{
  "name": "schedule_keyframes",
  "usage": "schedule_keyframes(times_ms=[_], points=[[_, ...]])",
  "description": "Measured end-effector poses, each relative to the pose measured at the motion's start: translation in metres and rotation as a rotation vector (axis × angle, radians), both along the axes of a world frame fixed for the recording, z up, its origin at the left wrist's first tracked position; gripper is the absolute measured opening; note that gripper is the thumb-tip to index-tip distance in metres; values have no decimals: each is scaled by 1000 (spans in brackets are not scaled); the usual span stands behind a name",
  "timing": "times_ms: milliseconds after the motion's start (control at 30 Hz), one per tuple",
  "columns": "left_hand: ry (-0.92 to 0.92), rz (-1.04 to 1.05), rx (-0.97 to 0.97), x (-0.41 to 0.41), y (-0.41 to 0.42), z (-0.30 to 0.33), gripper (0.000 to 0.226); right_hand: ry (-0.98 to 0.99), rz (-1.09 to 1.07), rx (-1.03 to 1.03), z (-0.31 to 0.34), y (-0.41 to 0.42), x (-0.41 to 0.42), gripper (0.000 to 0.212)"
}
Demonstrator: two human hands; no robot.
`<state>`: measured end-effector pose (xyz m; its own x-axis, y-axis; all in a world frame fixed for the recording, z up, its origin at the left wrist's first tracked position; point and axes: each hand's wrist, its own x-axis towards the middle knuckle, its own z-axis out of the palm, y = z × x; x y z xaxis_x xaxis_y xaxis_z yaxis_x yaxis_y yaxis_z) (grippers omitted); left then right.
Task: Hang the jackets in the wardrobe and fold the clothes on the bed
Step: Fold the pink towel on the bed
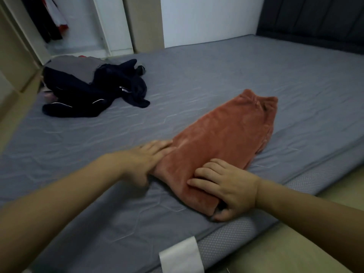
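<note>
The bed (197,79) is the anchor here, grey quilted mattress cover filling most of the view. Past its far left corner the wardrobe (49,20) stands open with a few dark and red things hanging inside. On the bed, over by that same far left corner, sits a heap of dark navy clothes (94,91) with some grey fabric on top, not folded yet.

Near the bed's front edge lies the salmon fleece garment (222,138), partly folded into a long strip running away from the edge. It looks plush and floppy, light, no stiffness at all, so I'd guess it slumps and slides open unless you pin the layers. Probably grippy enough against the cover, though.

Left hand (145,160) is at the strip's left edge, fingers out fairly straight along the fabric, thumb down beside it; it's blurry, so I can't tell whether it's pinching. Right hand (226,188) is on the near end, fingers curled over the top and thumb tucked under the corner, so it's holding that end.

I'd take it by the near end with both hands and flip it over toward the far end.
</note>
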<state>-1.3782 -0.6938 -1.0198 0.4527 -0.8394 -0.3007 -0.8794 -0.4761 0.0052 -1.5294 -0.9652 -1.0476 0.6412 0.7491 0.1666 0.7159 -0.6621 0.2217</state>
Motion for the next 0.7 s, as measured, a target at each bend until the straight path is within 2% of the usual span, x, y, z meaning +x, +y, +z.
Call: schedule_keyframes(times_ms=[67,133,167,233,300,367,433,533,600,700], points=[[-185,-69,-11,-6,-4,-10,118,-23,-66,-25,0,6,0,83],[-217,-37,-133,-6,-12,-8,100,-65,-112,-35,3,7,-1,74],[-160,11,-225,-4,-17,-2,84,-76,-134,-19,5,7,-1,67],[91,156,-417,4,-31,12,55,-28,-218,135,10,2,-2,52],[373,322,-514,14,-48,28,40,97,-366,541,23,-5,-1,41],[600,446,-595,27,-69,47,37,148,-479,1047,38,-20,6,30],[772,514,-758,39,-95,64,41,146,-581,1503,53,-42,18,23],[929,622,-1033,50,-154,82,60,270,-623,2103,70,-81,41,32],[935,643,-1035,54,-202,90,57,289,-638,2393,75,-108,56,37],[929,614,-947,66,-272,93,57,174,-780,2574,78,-151,76,36]])
